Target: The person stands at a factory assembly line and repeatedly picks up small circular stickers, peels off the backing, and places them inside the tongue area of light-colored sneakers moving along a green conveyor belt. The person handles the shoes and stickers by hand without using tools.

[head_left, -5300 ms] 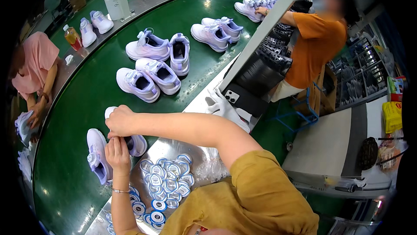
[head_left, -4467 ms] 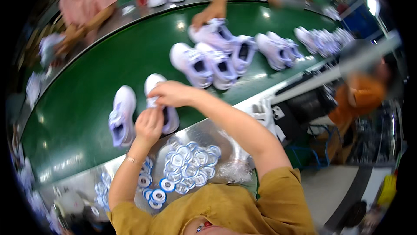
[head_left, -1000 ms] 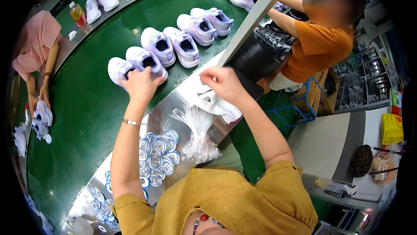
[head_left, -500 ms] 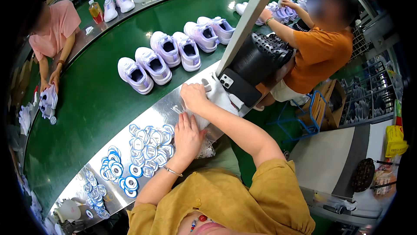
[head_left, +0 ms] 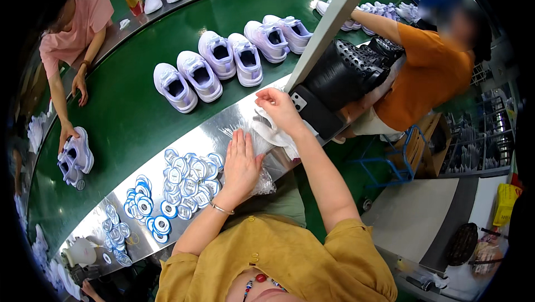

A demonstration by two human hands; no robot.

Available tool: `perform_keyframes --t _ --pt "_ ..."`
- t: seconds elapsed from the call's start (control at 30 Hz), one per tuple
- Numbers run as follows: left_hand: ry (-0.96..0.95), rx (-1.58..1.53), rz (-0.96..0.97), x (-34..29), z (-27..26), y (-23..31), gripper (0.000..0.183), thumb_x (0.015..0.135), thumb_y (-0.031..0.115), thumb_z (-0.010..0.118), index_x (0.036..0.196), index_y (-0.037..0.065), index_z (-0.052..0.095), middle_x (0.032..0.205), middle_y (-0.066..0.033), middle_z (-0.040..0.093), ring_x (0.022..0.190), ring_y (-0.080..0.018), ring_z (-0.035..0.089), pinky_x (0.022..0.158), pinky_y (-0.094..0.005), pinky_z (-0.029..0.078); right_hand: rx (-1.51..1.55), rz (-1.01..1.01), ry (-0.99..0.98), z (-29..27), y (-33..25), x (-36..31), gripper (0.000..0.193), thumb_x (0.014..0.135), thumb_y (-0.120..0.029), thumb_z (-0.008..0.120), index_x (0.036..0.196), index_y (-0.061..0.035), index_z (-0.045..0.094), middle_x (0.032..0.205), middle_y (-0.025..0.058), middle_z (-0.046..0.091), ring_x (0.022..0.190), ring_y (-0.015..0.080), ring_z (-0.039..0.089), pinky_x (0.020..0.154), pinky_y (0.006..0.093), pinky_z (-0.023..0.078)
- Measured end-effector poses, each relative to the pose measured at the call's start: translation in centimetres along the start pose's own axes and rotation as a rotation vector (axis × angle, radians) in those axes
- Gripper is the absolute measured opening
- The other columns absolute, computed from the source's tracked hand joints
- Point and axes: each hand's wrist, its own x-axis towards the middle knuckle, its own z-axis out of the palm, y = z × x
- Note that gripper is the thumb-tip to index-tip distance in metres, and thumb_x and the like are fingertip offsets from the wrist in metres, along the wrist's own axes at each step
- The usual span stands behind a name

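Note:
On the metal ledge, my left hand (head_left: 243,162) lies flat with its fingers stretched out, pressing on the near side of a bundle of thin clear plastic strands (head_left: 257,145). A clear plastic bag (head_left: 264,184) shows below that palm. My right hand (head_left: 280,111) is raised over a crumpled white cloth (head_left: 276,137), fingers bent and tips pinched together; anything between them is too small to make out. Left of my left hand lies a heap of round white-and-blue tags (head_left: 192,182). Smaller groups of blue-rimmed round tags (head_left: 142,204) lie beyond it.
Several white-lilac sneakers (head_left: 199,76) stand on the green conveyor (head_left: 128,118). A slanted post (head_left: 329,29), a dark phone (head_left: 317,113) and a black shoe-shaped form (head_left: 345,68) are at right. One co-worker in pink handles sneakers (head_left: 78,154); another in orange works at right.
My right hand has lifted and shifted right, its closed fist loosening into a pinch. My left hand stays flat. The pink-sleeved co-worker's sneakers have moved nearer, and the view has shifted slightly.

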Motion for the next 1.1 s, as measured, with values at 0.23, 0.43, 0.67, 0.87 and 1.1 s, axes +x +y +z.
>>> perform_keyframes --t 0.23,0.43,0.67,0.87,1.1 --pt "0.038 0.066 -0.04 1.0 0.6 0.0 0.061 0.084 0.025 0.058 0.128 -0.012 0.036 0.137 -0.0284 0.034 0.13 -0.0388 0.031 0.107 -0.0455 0.025 -0.809 -0.191 -0.101 2.5 -2.3 2.1 0.019 0.075 -0.012 0.06 0.089 0.0006 0.061 0.088 0.0186 0.065 0.085 0.0336 0.064 0.079 0.0428 0.049" --pt "0.027 0.084 -0.056 2.0 -0.4 0.7 0.063 0.084 0.027 0.058 0.13 -0.009 0.035 0.138 -0.0275 0.032 0.13 -0.0389 0.031 0.107 -0.0457 0.025 -1.017 -0.115 -0.236 5.2 -1.4 3.7 0.015 0.071 -0.005 0.059 0.084 0.002 0.06 0.083 0.0209 0.064 0.079 0.0334 0.065 0.071 0.0402 0.051" --pt "-0.01 -0.03 -0.009 1.4 -0.4 0.5 0.064 0.085 0.029 0.058 0.132 -0.007 0.034 0.14 -0.0268 0.03 0.132 -0.0378 0.029 0.107 -0.0463 0.025 0.168 0.168 -0.1 1.4 1.2 2.8 0.015 0.077 -0.006 0.063 0.089 0.0032 0.062 0.074 0.0048 0.061 0.063 0.0094 0.056 0.057 0.0246 0.045" --pt "0.01 0.032 0.026 1.0 0.3 0.3 0.061 0.086 0.028 0.056 0.131 -0.008 0.037 0.138 -0.0272 0.034 0.13 -0.0382 0.032 0.107 -0.0455 0.026 0.337 0.08 0.205 2.2 -0.8 0.6 0.006 0.082 -0.006 0.062 0.084 0.0001 0.063 0.072 -0.0009 0.059 0.066 0.0048 0.051 0.06 0.0196 0.041" --pt "0.019 0.05 0.035 1.1 0.5 0.5 0.059 0.086 0.027 0.056 0.129 -0.009 0.039 0.137 -0.0273 0.035 0.129 -0.0379 0.033 0.107 -0.045 0.026 0.085 -0.019 0.335 1.6 -0.7 1.4 0.007 0.083 -0.005 0.062 0.086 0.0012 0.062 0.072 0.0033 0.06 0.065 0.0064 0.053 0.057 0.0222 0.042"
